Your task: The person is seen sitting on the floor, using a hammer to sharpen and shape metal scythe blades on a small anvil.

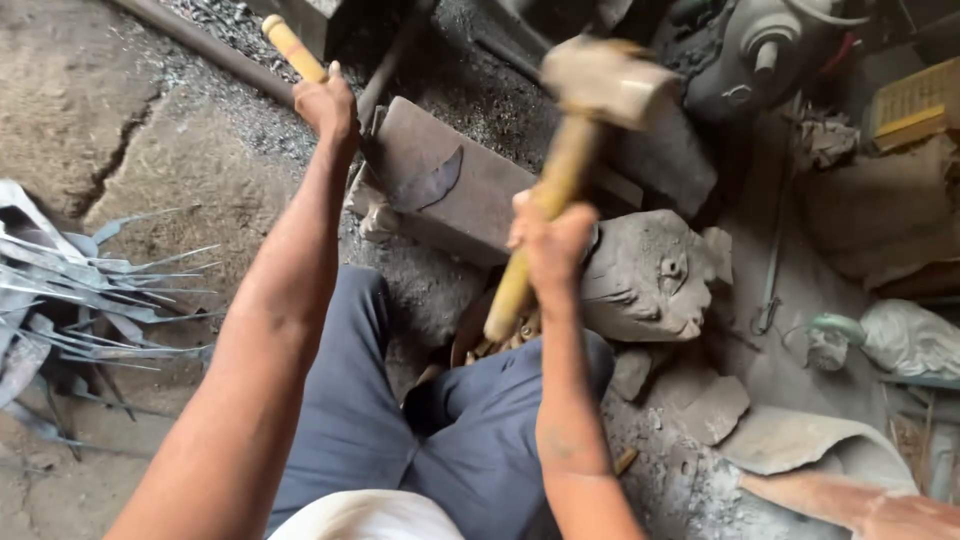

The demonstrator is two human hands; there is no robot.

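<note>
Head view: a yellow box (pixel 918 103) with a printed face sits at the upper right edge, above a brown sack-like bundle (pixel 880 205). Right hand (pixel 550 235) is fisted around the wooden handle of a hammer (pixel 600 85), its blurred head raised above the anvil block (pixel 440 185). Left hand (pixel 325 100) is clenched on a yellow-handled tool (pixel 292 45); a dark curved blade (pixel 432 182) lies on the block between the hands, and a heap of grey blades (pixel 80 290) lies at left.
</note>
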